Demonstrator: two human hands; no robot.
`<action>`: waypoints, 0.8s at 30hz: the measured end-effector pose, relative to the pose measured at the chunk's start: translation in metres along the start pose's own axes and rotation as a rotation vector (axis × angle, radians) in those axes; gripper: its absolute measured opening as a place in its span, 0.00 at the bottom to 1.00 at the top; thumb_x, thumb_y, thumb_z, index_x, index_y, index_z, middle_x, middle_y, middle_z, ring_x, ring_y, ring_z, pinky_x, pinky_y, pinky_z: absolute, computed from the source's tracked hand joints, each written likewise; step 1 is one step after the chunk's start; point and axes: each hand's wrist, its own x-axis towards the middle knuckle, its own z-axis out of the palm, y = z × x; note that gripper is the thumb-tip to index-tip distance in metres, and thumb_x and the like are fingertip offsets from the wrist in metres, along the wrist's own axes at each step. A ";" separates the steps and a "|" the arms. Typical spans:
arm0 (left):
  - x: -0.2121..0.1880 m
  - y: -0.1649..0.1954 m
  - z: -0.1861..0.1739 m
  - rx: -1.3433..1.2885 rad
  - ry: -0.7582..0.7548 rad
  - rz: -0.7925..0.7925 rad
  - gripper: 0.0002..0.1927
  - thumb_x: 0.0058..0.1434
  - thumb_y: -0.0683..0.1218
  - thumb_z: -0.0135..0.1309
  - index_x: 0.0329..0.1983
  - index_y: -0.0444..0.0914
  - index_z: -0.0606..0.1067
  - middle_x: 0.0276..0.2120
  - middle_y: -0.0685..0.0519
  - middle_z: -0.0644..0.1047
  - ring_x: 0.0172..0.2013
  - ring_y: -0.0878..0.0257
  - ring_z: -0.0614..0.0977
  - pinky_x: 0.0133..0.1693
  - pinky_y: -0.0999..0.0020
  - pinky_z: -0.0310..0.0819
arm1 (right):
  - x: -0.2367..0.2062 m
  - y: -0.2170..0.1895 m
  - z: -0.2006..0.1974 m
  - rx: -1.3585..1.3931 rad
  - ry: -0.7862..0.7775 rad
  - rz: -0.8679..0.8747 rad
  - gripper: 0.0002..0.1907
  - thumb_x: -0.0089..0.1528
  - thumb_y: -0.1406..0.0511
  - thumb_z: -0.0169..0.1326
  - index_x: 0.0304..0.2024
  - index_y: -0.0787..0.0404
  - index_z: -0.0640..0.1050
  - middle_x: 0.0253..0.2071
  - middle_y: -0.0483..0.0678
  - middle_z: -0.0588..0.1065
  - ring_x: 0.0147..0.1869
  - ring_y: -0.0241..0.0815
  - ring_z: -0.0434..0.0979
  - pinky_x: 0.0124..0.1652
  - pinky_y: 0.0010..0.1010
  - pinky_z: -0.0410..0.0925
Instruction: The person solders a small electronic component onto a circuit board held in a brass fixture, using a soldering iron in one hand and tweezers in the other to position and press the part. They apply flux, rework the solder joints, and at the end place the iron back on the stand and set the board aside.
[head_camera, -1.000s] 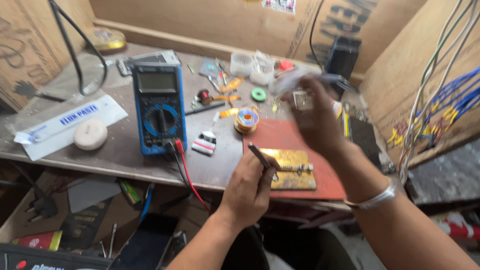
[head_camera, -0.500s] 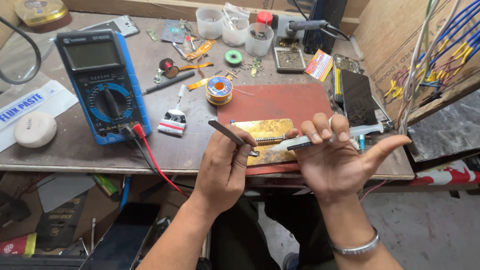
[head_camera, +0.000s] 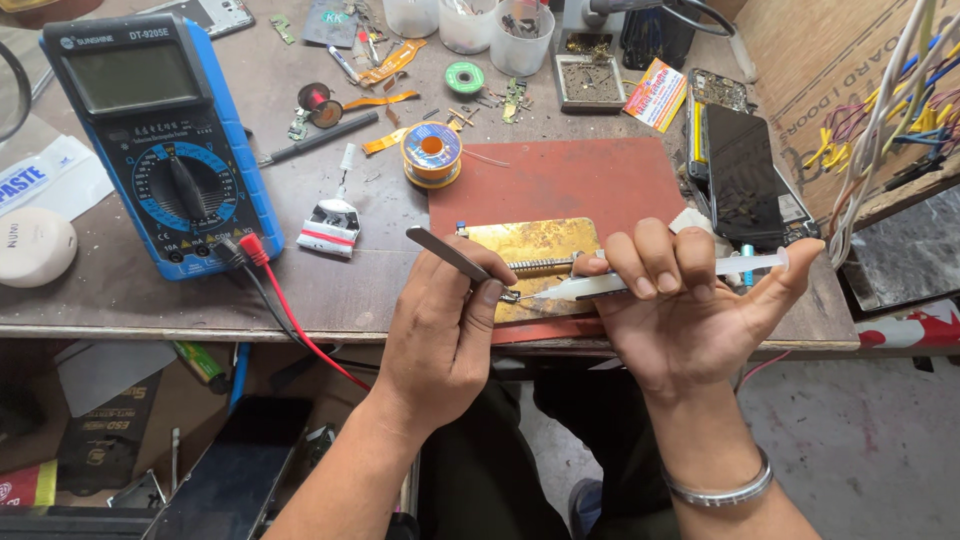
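Pinching slim metal tweezers (head_camera: 447, 253), the left hand (head_camera: 440, 335) works at the counter (head_camera: 150, 300) front edge beside the right hand (head_camera: 690, 300), whose grip holds a clear plastic syringe (head_camera: 660, 277) over the brass-coloured board holder (head_camera: 535, 245); translucent cups (head_camera: 520, 40) of small parts stand well back.

Head view of a workbench. The left hand (head_camera: 440, 330) pinches metal tweezers (head_camera: 450, 254), tips down at the brass-coloured holder plate (head_camera: 535, 250) on a red mat (head_camera: 570, 180). The right hand (head_camera: 680, 310) grips a clear syringe (head_camera: 660, 277), nozzle pointing at the tweezer tips (thumb spread toward the plunger end). A blue multimeter (head_camera: 160, 140) stands left; a solder spool (head_camera: 431, 152) lies behind the mat.
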 end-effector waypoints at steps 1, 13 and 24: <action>0.000 0.000 0.000 0.002 0.000 0.003 0.03 0.69 0.37 0.48 0.43 0.35 0.72 0.40 0.47 0.75 0.44 0.51 0.76 0.48 0.60 0.71 | 0.000 0.000 -0.001 -0.009 0.000 -0.002 0.46 0.63 0.26 0.27 0.20 0.59 0.56 0.26 0.46 0.57 0.32 0.42 0.56 0.52 0.45 0.62; 0.000 0.000 0.000 0.003 -0.005 -0.003 0.03 0.69 0.36 0.47 0.43 0.35 0.71 0.41 0.47 0.74 0.45 0.51 0.76 0.49 0.60 0.71 | -0.002 0.001 -0.003 -0.031 0.017 0.002 0.43 0.64 0.29 0.31 0.20 0.58 0.56 0.25 0.45 0.56 0.32 0.41 0.55 0.52 0.44 0.61; 0.000 0.002 -0.001 -0.002 -0.006 -0.009 0.03 0.69 0.36 0.46 0.43 0.35 0.71 0.40 0.48 0.74 0.44 0.52 0.76 0.49 0.61 0.70 | -0.004 0.000 -0.007 -0.062 -0.007 -0.008 0.39 0.64 0.32 0.36 0.19 0.56 0.52 0.24 0.46 0.56 0.31 0.41 0.54 0.48 0.38 0.58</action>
